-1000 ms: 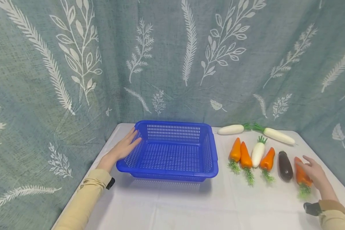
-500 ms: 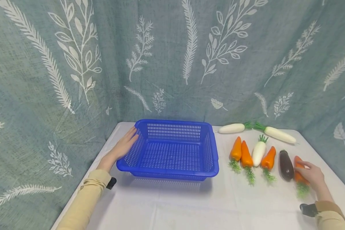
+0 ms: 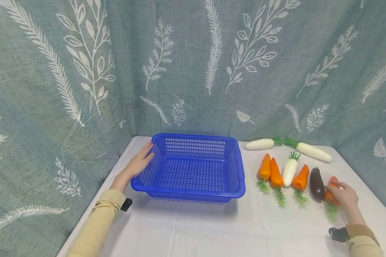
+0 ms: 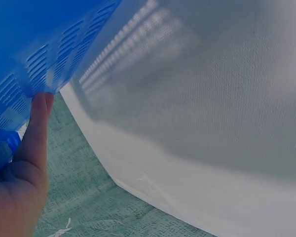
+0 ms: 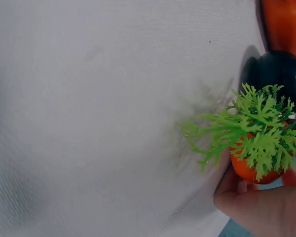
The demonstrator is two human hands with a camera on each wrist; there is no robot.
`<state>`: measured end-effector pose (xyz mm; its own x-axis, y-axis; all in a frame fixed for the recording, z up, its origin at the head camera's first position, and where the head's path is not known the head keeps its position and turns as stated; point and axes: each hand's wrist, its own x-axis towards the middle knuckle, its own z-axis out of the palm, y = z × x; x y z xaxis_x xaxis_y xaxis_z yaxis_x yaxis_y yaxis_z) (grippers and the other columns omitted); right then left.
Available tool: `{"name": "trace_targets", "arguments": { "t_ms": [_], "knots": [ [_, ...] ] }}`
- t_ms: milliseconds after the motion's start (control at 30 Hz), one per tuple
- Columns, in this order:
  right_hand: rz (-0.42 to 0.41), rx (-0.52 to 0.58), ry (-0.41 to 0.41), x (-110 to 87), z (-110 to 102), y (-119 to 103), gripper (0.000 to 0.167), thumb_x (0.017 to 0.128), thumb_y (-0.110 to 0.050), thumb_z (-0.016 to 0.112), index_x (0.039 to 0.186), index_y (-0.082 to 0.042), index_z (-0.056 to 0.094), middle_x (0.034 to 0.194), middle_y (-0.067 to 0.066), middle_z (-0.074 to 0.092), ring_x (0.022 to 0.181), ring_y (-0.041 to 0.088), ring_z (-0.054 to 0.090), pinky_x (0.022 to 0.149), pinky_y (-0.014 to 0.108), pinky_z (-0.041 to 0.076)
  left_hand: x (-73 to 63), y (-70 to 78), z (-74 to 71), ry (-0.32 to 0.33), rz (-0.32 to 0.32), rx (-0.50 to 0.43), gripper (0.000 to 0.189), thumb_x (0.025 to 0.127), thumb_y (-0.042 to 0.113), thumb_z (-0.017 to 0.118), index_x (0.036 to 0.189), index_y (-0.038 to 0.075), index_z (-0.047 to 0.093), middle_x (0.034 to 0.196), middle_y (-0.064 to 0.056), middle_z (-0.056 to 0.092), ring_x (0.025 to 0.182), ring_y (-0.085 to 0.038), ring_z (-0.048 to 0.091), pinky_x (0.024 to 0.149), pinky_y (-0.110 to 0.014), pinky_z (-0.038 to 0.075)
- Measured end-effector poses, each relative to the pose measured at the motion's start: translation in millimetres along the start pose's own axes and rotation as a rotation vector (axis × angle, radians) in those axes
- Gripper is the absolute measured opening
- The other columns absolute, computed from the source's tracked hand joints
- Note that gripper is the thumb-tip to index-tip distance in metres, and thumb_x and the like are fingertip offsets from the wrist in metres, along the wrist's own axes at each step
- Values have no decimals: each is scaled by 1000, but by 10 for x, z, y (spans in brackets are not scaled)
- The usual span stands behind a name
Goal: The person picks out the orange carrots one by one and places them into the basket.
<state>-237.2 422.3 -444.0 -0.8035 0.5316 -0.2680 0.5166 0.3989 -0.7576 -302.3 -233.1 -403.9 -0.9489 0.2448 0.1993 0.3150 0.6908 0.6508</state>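
My left hand (image 3: 139, 165) lies along the left rim of the blue plastic basket (image 3: 188, 194), its fingers straight. In the left wrist view, its fingertips (image 4: 41, 106) touch the slotted outer wall. At the far right, my right hand (image 3: 345, 195) grips an orange carrot (image 3: 329, 197) with a leafy green top, thumb on one side and fingers on the other. Part of the carrot is hidden by the hand. Close against it on the left lies a dark eggplant (image 3: 317, 185). The right wrist view shows the carrot's green leaves (image 5: 259, 128) spreading over the white cloth.
Left of the eggplant lie an orange carrot (image 3: 300, 178), a short white radish (image 3: 290, 172) and two more carrots. Two long white radishes, one on the left (image 3: 260, 144) and one on the right (image 3: 313, 151), lie along the back edge before a leaf-patterned curtain (image 3: 193, 71).
My right hand has come down onto the rightmost carrot, gripped it and shifted it left; the eggplant has moved slightly left too. My left hand has settled closer along the basket's rim.
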Motion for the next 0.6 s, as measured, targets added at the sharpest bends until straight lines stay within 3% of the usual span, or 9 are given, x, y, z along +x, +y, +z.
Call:
{"name": "trace_targets", "arguments": {
  "t_ms": [600],
  "knots": [
    [69, 72, 26, -22, 56, 24, 68, 96, -26, 49, 150, 7, 23, 154, 35, 12, 142, 49, 14, 116, 56, 17, -14, 9, 8, -1, -44, 50, 51, 106, 19, 32, 148, -11, 27, 157, -26, 19, 143, -43, 18, 117, -55, 15]
  ]
}}
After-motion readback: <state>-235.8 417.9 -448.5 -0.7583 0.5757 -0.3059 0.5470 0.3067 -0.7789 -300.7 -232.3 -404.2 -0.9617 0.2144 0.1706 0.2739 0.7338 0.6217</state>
